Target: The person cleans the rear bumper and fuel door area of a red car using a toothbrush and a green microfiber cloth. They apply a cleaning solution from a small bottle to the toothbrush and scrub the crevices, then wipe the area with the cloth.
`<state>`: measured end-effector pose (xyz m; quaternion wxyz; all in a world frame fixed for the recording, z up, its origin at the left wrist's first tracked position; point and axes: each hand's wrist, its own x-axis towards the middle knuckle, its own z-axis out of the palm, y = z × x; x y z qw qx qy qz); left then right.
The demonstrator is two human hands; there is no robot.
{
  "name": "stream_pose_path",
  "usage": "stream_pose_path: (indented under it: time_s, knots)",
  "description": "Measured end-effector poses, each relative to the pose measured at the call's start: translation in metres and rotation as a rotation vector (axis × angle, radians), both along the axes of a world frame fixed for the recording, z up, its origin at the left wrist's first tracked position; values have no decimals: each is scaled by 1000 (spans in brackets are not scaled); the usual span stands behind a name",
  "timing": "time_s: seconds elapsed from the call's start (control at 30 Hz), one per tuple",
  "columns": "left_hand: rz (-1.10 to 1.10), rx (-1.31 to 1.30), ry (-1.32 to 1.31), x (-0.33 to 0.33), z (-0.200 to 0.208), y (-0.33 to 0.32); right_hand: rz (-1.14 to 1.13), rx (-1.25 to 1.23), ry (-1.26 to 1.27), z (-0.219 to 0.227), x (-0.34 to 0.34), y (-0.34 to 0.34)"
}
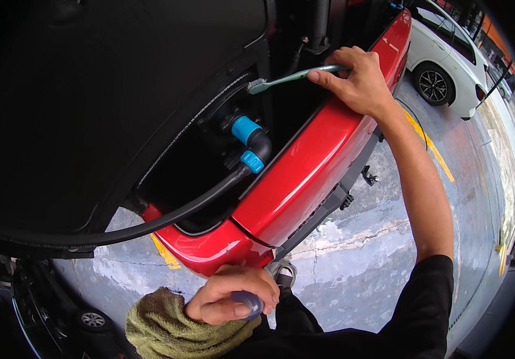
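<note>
Right hand [359,81] around toothbrush [296,76]

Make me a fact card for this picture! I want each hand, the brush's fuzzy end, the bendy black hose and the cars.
Left hand: curled around a purple rounded thing
Beside it: green towel
Right hand: pinching a pale green toothbrush, above the red bodywork
Bristles: by the black panel's edge; cannot tell if touching
Black hose: curved, with blue fittings on its upper end
Cars: white car upper right, dark car lower left
</note>
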<state>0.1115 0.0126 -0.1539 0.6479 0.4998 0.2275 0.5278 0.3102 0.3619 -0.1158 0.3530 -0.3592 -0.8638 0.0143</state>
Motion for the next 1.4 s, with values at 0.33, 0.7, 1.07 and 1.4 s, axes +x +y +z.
stream_pose_path:
  time_s: [0.33,0.7,1.07,1.4]
  knots:
    - [-97,60,13,-9,-8,6,14,-89,80,1,-6,0]
    - [-133,126,31,-11,-7,12,43,-66,89,-2,-5,4]
    - [-115,109,38,-12,-8,12,17,-108,94,-2,-5,1]
    - [-111,159,15,-9,-7,14,84,-119,91,-2,2,5]
